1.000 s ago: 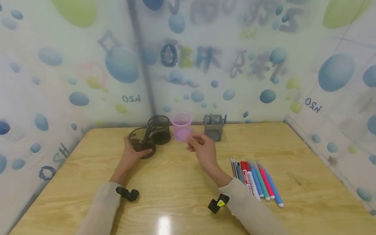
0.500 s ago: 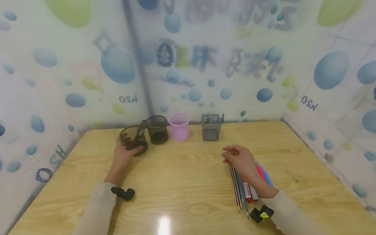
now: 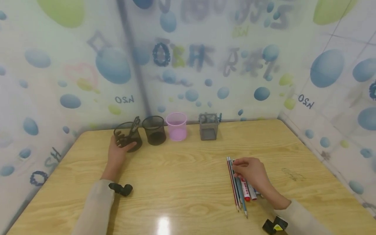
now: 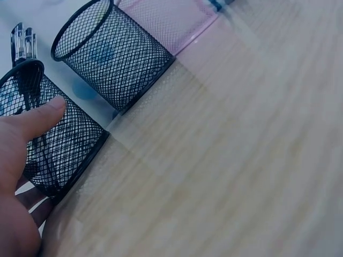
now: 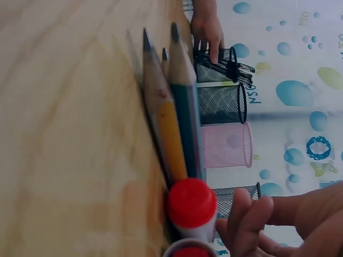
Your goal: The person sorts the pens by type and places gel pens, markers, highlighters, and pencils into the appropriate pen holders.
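At the table's back left, my left hand (image 3: 117, 155) grips a black mesh pen cup (image 3: 136, 140). In the left wrist view the thumb (image 4: 45, 115) lies across the cup's near side and the other fingers go behind it. Several dark pens (image 3: 135, 122) with clear ends lean out of its rim. On the right, my right hand (image 3: 253, 170) hovers over a bunch of pencils (image 3: 237, 191) and markers, fingers loosely bent; nothing shows between them. A red-capped marker (image 5: 193, 206) lies beside the sharpened pencils (image 5: 171, 120) in the right wrist view.
A second black mesh cup (image 3: 155, 135), a pink mesh cup (image 3: 177, 132) and a grey square mesh holder (image 3: 208, 129) stand in a row by the back wall (image 3: 188, 81). The wooden table (image 3: 176, 182) is walled at the sides too.
My right hand has moved from beside the pink cup rightward and nearer, over the pencils and markers. My left hand has shifted the pen cup left, away from the second black cup.
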A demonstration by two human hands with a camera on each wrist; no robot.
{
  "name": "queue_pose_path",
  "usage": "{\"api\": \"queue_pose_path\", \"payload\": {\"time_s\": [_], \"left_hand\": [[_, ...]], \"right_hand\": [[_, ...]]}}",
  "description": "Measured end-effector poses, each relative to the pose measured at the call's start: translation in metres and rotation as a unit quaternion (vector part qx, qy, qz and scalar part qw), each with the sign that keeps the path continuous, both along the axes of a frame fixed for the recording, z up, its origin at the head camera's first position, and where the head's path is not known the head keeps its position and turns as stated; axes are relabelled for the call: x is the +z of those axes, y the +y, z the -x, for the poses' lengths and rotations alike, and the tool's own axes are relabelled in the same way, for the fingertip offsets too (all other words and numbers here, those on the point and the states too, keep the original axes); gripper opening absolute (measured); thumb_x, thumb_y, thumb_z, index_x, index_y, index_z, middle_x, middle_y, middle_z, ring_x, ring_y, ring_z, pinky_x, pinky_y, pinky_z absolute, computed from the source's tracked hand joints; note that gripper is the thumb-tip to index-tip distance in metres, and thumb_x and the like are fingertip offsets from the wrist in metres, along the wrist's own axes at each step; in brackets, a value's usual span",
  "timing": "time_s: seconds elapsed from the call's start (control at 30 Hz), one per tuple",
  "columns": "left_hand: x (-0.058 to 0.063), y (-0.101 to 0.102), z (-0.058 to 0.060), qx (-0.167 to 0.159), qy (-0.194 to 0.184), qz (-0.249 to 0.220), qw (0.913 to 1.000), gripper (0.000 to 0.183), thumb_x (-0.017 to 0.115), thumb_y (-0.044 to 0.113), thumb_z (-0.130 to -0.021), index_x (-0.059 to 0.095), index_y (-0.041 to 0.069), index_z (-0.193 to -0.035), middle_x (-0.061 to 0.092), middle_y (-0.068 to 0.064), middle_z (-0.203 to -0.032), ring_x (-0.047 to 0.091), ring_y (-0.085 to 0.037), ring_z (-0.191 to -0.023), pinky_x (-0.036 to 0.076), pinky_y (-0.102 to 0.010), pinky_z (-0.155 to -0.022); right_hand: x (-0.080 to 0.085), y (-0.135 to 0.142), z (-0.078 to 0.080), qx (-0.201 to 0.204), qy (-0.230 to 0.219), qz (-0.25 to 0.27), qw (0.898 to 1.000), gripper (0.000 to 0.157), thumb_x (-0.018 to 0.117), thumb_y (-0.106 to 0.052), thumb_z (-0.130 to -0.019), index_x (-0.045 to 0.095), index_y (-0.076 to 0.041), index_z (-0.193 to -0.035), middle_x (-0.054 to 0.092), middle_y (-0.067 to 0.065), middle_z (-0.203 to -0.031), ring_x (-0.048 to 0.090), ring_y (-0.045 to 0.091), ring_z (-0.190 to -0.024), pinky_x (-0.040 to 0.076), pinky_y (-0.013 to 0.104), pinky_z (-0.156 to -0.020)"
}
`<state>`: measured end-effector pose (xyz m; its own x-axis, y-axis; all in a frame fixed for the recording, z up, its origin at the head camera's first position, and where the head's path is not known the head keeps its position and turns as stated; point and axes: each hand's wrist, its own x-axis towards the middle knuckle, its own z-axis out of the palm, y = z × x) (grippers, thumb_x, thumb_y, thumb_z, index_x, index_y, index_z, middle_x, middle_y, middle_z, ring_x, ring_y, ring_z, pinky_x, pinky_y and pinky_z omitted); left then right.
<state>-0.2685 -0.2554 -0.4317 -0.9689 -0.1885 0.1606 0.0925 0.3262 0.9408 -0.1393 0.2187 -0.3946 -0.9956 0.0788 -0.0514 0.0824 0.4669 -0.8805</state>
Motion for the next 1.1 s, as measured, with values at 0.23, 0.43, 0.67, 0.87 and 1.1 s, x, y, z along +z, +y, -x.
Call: {"api": "queue_pose_path", "payload": {"time_s": [0.23, 0.43, 0.67, 0.87, 1.1], "left_hand": [[0.003, -0.002, 0.009, 0.032, -0.015, -0.001, 0.9994, 0.09, 0.074, 0.031, -0.085, 0.016, 0.011, -0.152, 0.028, -0.015, -0.151, 0.028, -0.035, -0.136, 0.026, -0.046, -0.111], [0.003, -0.014, 0.016, 0.031, -0.009, -0.006, 0.9995, 0.087, 0.073, 0.031, -0.085, 0.02, 0.018, -0.153, 0.029, -0.014, -0.152, 0.026, -0.035, -0.137, 0.023, -0.048, -0.111], [0.006, -0.019, 0.02, 0.019, 0.001, 0.016, 0.9997, 0.085, 0.068, 0.028, -0.09, 0.015, 0.015, -0.154, 0.026, -0.017, -0.153, 0.024, -0.037, -0.138, 0.022, -0.049, -0.112], [0.006, -0.019, 0.023, 0.015, 0.01, 0.033, 0.9993, 0.074, 0.064, 0.024, -0.093, 0.022, 0.01, -0.151, 0.026, -0.017, -0.152, 0.024, -0.039, -0.138, 0.024, -0.051, -0.111], [0.005, -0.018, 0.025, 0.016, 0.003, 0.033, 0.9993, 0.075, 0.063, 0.02, -0.093, 0.018, 0.007, -0.151, 0.022, -0.021, -0.153, 0.022, -0.041, -0.138, 0.024, -0.051, -0.111]], "right_hand": [[-0.001, -0.001, -0.005, 0.02, -0.014, -0.005, 1.0, 0.022, 0.069, -0.01, -0.087, 0.068, 0.004, -0.105, 0.069, 0.008, -0.071, 0.064, 0.019, -0.058, 0.052, 0.026, -0.051], [-0.001, -0.003, -0.008, 0.026, -0.008, 0.003, 1.0, 0.022, 0.071, -0.006, -0.085, 0.068, 0.004, -0.104, 0.07, 0.009, -0.08, 0.065, 0.021, -0.057, 0.054, 0.029, -0.051], [-0.004, -0.005, -0.009, 0.044, -0.004, 0.023, 0.999, 0.026, 0.07, 0.001, -0.083, 0.065, 0.009, -0.107, 0.071, 0.014, -0.085, 0.066, 0.023, -0.056, 0.054, 0.028, -0.051], [-0.006, -0.008, -0.009, 0.032, -0.006, 0.026, 0.999, 0.029, 0.072, 0.001, -0.081, 0.065, 0.01, -0.108, 0.071, 0.015, -0.087, 0.066, 0.023, -0.054, 0.055, 0.029, -0.053], [-0.009, -0.01, -0.01, 0.019, -0.002, 0.012, 1.0, 0.029, 0.073, 0.001, -0.08, 0.066, 0.009, -0.107, 0.071, 0.014, -0.086, 0.065, 0.022, -0.051, 0.055, 0.029, -0.05]]}}
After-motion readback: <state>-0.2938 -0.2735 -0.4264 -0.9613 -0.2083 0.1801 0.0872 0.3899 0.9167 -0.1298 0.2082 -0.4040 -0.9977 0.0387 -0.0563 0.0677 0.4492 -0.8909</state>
